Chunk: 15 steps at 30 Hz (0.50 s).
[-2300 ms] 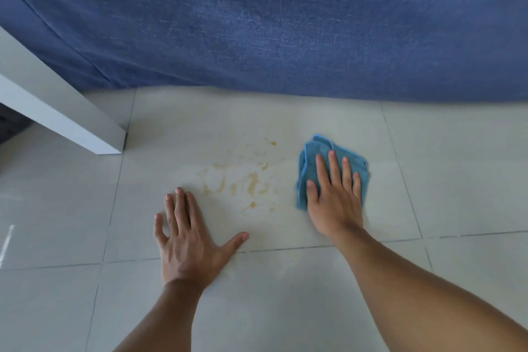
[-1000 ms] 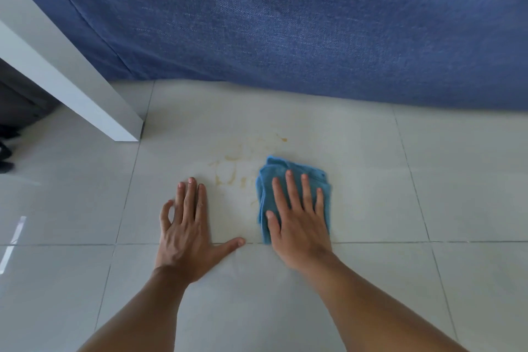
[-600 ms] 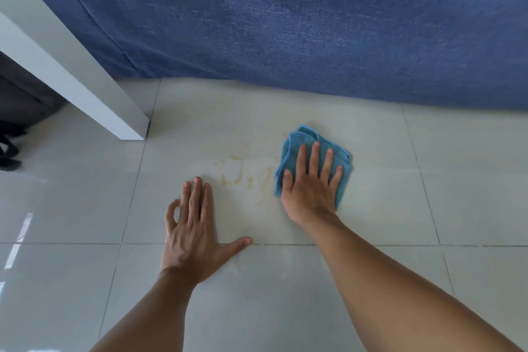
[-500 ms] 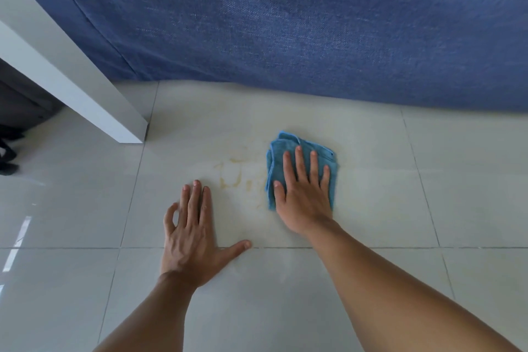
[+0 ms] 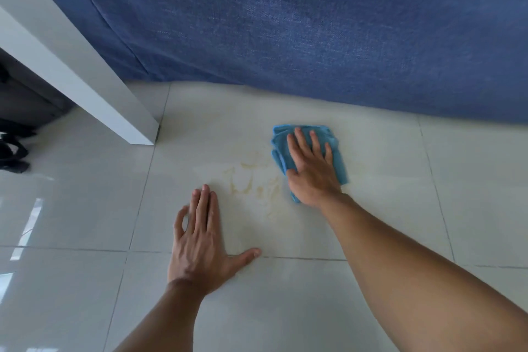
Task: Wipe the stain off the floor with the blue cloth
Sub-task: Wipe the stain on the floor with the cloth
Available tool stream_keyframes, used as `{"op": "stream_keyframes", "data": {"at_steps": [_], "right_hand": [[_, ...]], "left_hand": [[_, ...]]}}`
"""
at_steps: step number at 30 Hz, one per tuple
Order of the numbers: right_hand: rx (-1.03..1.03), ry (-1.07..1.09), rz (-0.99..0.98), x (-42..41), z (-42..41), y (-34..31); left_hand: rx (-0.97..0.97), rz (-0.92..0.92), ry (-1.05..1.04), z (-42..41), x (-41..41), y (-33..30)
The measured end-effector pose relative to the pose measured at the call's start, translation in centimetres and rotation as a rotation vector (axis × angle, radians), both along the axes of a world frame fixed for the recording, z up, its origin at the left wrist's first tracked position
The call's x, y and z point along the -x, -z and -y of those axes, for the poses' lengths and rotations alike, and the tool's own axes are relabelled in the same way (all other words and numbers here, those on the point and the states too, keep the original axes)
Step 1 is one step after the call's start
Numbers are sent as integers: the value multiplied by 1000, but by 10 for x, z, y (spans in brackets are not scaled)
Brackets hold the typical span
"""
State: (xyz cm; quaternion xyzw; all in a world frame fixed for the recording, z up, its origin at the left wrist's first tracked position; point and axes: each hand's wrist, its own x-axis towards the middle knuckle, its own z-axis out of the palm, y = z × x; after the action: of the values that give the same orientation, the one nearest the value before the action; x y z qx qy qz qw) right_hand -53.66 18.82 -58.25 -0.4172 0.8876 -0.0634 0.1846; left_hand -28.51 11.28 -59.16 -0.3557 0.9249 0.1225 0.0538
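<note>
Plainly, the stain (image 5: pixel 253 186) is a thin yellowish smear on the pale floor (image 5: pixel 371 208), on the tile that runs up to the foot of the blue sofa (image 5: pixel 314 31), and most of it lies bare between the two hands. The blue cloth (image 5: pixel 337 160), folded into a pad, lies flat on the same tile with its near left edge touching the right side of the smear. The right hand (image 5: pixel 313 171) presses down on the cloth with fingers straight and slightly apart, flat rather than gripping. The left hand (image 5: pixel 200 243) is braced on the floor just below and left of the stain, fingers together and thumb held out along a grout line.

The likely trouble from here is spreading, not cleaning: a flat pad pushed sideways may drag the wet streaks wider, and faint yellow already shows beyond the main marks. The cloth is only pinned by a flat palm, so it may bunch or slide out from under the hand on the glossy tile. A long stroke could also carry the dirty cloth against the sofa fabric or the white table leg (image 5: pixel 85 74) at the tile's far left corner.

Count: one stain patch, one cloth, two hands, one sofa, one table leg.
</note>
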Motion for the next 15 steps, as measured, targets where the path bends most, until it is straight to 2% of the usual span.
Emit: {"op": "stream_keyframes", "data": {"at_steps": [2,4,9,11,15], "right_hand": [[54,-139,-12,-14,-20,3],[69,-153,-16,-13,-41,6],[-3,201,-48,10,-12,5],[-28,277,-36,4,12,4],[73,14,-4,-21,38,6]], "left_hand": [[-5,-7,-7,0,0,1],[-6,-6,-17,1,0,0],[-12,-9,-14,1,3,-3],[-28,-8,-15,1,2,-3],[-49,-7,-22,2,2,-5]]}}
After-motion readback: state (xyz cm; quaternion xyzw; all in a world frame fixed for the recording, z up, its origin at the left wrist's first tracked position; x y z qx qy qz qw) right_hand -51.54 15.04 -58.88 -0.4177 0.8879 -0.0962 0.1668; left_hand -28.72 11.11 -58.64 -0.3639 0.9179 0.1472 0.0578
